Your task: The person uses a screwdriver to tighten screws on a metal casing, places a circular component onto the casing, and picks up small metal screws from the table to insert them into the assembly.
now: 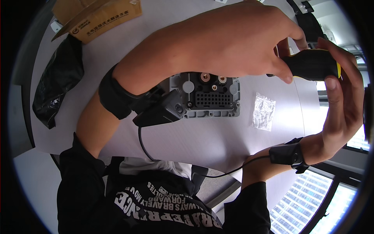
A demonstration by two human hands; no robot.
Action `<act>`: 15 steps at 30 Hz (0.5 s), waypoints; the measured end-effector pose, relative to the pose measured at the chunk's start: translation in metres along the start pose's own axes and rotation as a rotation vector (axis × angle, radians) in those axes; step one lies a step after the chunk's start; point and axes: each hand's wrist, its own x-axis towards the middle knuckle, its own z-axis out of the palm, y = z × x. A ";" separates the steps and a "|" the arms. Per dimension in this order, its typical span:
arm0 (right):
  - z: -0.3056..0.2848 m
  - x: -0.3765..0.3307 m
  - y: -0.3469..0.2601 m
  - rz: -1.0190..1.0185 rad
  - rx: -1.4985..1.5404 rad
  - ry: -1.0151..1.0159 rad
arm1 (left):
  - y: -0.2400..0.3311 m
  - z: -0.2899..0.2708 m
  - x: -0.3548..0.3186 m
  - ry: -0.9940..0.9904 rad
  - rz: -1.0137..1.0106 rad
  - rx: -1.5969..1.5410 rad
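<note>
A black screwdriver handle with yellow trim point(311, 66) is held up at the right, above the table. My left hand point(269, 43) reaches across from the left, its thumb and fingers closed about the handle's narrow end. At the wide end, my right hand point(344, 93) pinches the handle between thumb and fingers. Most of the shaft is hidden behind my left hand. Below my left forearm lies a grey-framed connector unit point(213, 100), with a black block full of small holes and several round metal terminals. My forearm covers its far part.
A small clear plastic bag point(264, 112) lies right of the connector unit. At the left are a black plastic bag point(58, 82) and an open cardboard box point(111, 21). Both my wrists carry strapped cameras, with a black cable point(144, 146) hanging near the table's front edge.
</note>
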 end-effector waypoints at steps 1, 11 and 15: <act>0.001 -0.002 0.000 0.060 0.003 0.040 | 0.003 -0.001 -0.001 -0.029 -0.047 0.019; 0.024 0.012 0.002 -0.003 0.494 0.048 | -0.029 0.038 -0.029 0.280 -0.010 0.620; 0.032 0.016 0.005 -0.189 0.719 0.032 | -0.012 0.047 -0.059 0.255 -0.292 0.521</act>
